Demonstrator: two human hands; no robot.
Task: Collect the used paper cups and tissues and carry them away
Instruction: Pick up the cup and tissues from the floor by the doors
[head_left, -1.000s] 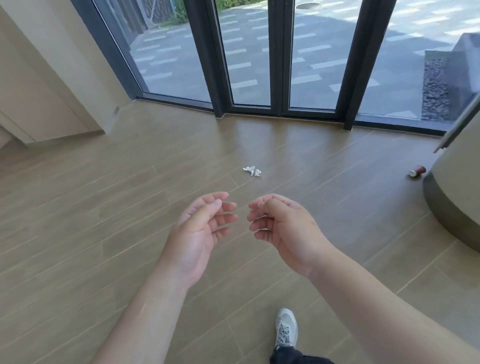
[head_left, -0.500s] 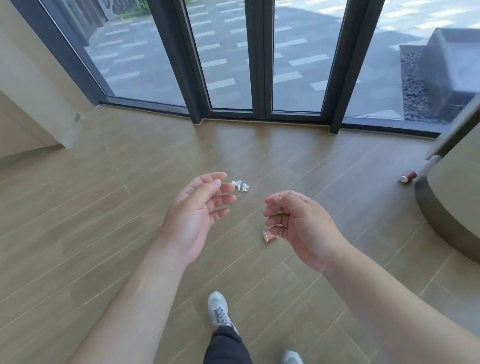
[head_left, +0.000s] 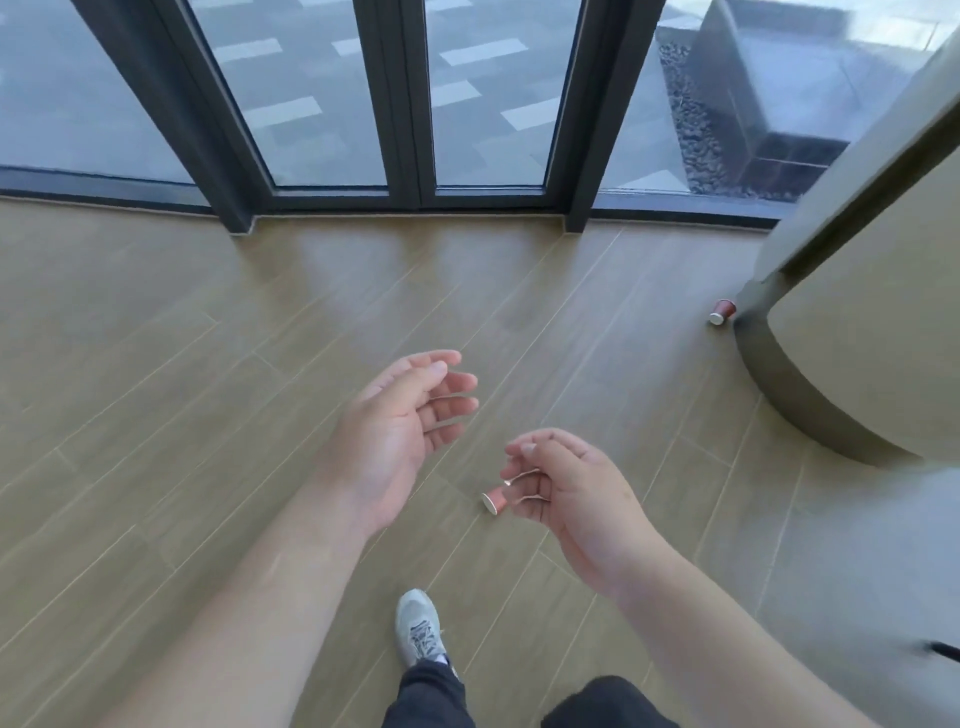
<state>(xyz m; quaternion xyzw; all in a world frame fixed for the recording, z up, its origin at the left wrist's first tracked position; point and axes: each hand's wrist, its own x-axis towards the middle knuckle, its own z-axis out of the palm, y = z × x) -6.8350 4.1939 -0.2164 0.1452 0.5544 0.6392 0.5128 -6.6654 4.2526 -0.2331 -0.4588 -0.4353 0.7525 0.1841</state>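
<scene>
A small red paper cup (head_left: 494, 501) lies on its side on the wooden floor, its white rim facing left; it sits just left of and partly behind my right hand (head_left: 566, 493). That hand hovers above the floor with fingers loosely curled and holds nothing. My left hand (head_left: 397, 434) is raised beside it, palm turned inward, fingers apart and empty. A second red paper cup (head_left: 722, 312) lies tipped over at the far right against the base of a curved counter. The tissue is hidden behind my left hand.
A curved beige counter with a dark plinth (head_left: 810, 395) fills the right side. Dark-framed glass doors (head_left: 400, 104) run along the far wall. My grey shoe (head_left: 418, 626) is planted on the wooden floor below the hands.
I have stepped forward, so the doors and the cups look closer. The white tissue seen ahead of my left hand has passed out of sight behind it. Both hands stay empty.
</scene>
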